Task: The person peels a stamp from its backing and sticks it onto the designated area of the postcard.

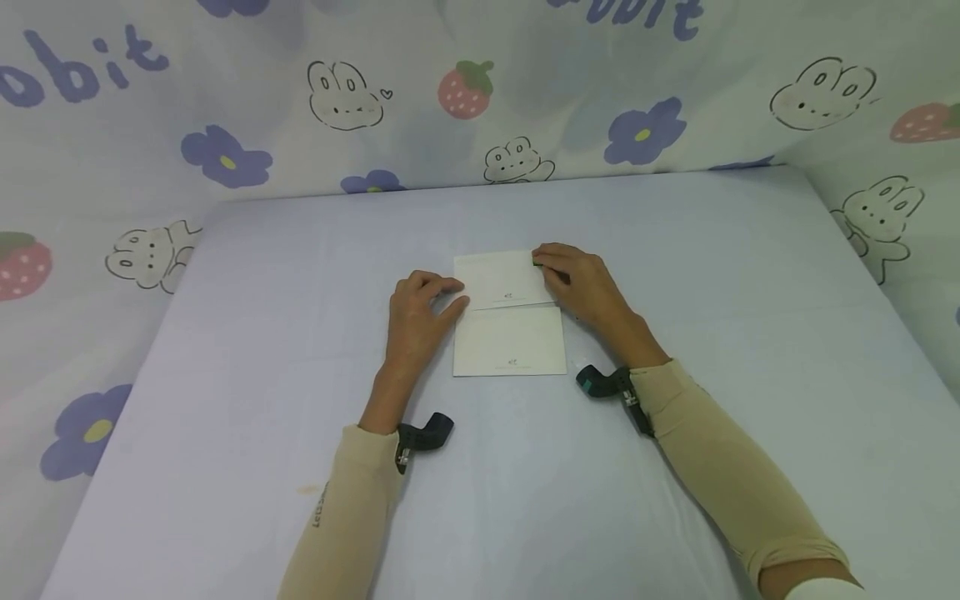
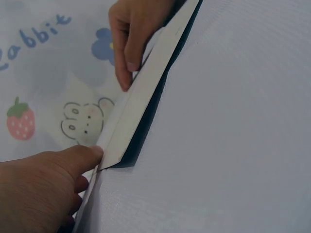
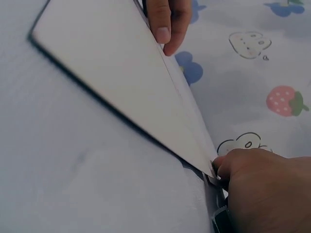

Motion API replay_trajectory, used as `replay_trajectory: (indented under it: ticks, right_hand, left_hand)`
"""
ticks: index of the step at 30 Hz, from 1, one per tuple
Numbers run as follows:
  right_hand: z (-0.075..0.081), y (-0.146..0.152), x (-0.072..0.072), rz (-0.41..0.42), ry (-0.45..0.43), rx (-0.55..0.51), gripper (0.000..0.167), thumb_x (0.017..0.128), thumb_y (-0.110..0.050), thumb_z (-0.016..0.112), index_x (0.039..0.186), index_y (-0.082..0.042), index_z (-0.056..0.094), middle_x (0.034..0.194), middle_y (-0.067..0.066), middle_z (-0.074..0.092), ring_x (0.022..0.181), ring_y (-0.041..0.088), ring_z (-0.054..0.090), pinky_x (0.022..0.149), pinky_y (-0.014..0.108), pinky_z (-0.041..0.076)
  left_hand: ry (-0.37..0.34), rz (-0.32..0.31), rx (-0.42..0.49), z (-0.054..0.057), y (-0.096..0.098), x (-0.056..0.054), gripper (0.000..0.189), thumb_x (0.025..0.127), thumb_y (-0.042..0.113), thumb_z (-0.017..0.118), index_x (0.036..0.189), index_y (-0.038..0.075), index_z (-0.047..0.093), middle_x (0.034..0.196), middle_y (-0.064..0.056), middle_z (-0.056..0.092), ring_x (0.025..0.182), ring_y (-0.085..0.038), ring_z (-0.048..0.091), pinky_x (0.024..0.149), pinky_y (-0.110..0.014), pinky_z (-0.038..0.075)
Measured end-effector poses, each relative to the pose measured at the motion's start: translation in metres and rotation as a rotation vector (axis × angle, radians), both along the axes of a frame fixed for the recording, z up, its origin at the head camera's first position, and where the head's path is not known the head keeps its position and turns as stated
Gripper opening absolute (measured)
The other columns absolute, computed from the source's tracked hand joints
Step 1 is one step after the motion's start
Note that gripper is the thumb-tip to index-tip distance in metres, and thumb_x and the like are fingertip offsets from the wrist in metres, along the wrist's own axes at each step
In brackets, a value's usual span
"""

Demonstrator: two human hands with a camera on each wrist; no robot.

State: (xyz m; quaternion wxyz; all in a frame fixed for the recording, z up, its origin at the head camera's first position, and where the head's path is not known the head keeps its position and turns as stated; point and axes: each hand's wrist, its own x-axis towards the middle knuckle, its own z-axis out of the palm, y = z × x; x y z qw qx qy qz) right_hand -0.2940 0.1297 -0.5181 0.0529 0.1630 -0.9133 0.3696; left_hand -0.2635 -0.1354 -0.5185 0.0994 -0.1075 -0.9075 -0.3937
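1. Head view: two pale panels, an upper panel and a lower panel, are seen side by side along their long edges, near the middle of the worktop; whether they are joined cannot be told. A small dark print is borne by each near its lower edge.
2. Head view: the left edge of the upper panel is met by the left hand, whose grip is spread, thumb and forefinger held apart. At the upper right corner, a small green piece is pinched in the grip of the right hand.
3. Head view: tan sleeves are worn on both arms, with a black device at each wrist. The worktop is backed by a cloth printed with rabbits, strawberries and flowers.
4. Left wrist view: the panels are seen slantwise, with a dark band along the near side. The lower-left end is touched by the left thumb; the right hand is seen farther along.
5. Right wrist view: the far right end is met by the curled right fingers; left fingertips are seen at the top.
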Motion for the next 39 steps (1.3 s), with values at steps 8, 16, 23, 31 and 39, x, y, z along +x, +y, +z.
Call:
replay_trajectory:
  ticks: [8, 16, 23, 31, 39]
  right_hand:
    - [-0.0005, -0.0008, -0.0007, -0.009, 0.207, -0.024, 0.027, 0.100, -0.004, 0.059, 0.125, -0.002, 0.069, 0.136, 0.007, 0.061, 0.132, 0.020, 0.052, 0.108, 0.028, 0.040]
    - [0.0016, -0.0002, -0.0020, 0.015, 0.482, -0.118, 0.023, 0.096, 0.004, 0.060, 0.116, 0.005, 0.071, 0.128, 0.012, 0.066, 0.124, 0.024, 0.058, 0.105, 0.025, 0.043]
    - [0.0003, 0.0021, 0.0003, 0.002, 0.311, -0.082, 0.022, 0.097, 0.001, 0.061, 0.117, 0.003, 0.072, 0.127, 0.011, 0.066, 0.127, 0.022, 0.056, 0.105, 0.026, 0.043]
    - [0.0031, 0.0041, 0.0021, -0.007, 0.133, -0.028, 0.024, 0.098, -0.001, 0.061, 0.118, -0.001, 0.072, 0.128, 0.011, 0.066, 0.127, 0.026, 0.056, 0.106, 0.033, 0.043]
    - [-0.0017, 0.0014, -0.0007, -0.024, 0.130, -0.043, 0.024, 0.099, -0.004, 0.060, 0.120, -0.001, 0.072, 0.130, 0.010, 0.065, 0.128, 0.024, 0.055, 0.106, 0.031, 0.043]
  left_hand:
    - [-0.003, -0.002, 0.007, 0.0007, 0.0003, 0.0008, 0.021, 0.088, 0.018, 0.080, 0.107, 0.009, 0.077, 0.107, -0.007, 0.061, 0.103, -0.027, 0.051, 0.092, -0.041, 0.038]
    - [0.004, -0.006, 0.016, -0.0001, 0.0013, 0.0016, 0.020, 0.088, 0.018, 0.079, 0.106, 0.009, 0.077, 0.107, -0.006, 0.061, 0.102, -0.027, 0.050, 0.091, -0.041, 0.038]
    - [0.000, -0.009, 0.011, 0.0014, 0.0036, 0.0010, 0.020, 0.089, 0.018, 0.079, 0.107, 0.010, 0.076, 0.108, -0.006, 0.060, 0.102, -0.027, 0.050, 0.091, -0.041, 0.038]
    - [-0.023, -0.003, -0.006, 0.0028, 0.0058, 0.0004, 0.021, 0.090, 0.020, 0.078, 0.108, 0.010, 0.076, 0.109, -0.006, 0.060, 0.103, -0.027, 0.050, 0.091, -0.041, 0.038]
    - [-0.027, 0.005, -0.022, 0.0031, 0.0017, 0.0020, 0.021, 0.090, 0.020, 0.078, 0.108, 0.010, 0.076, 0.110, -0.007, 0.060, 0.103, -0.028, 0.050, 0.092, -0.042, 0.037]
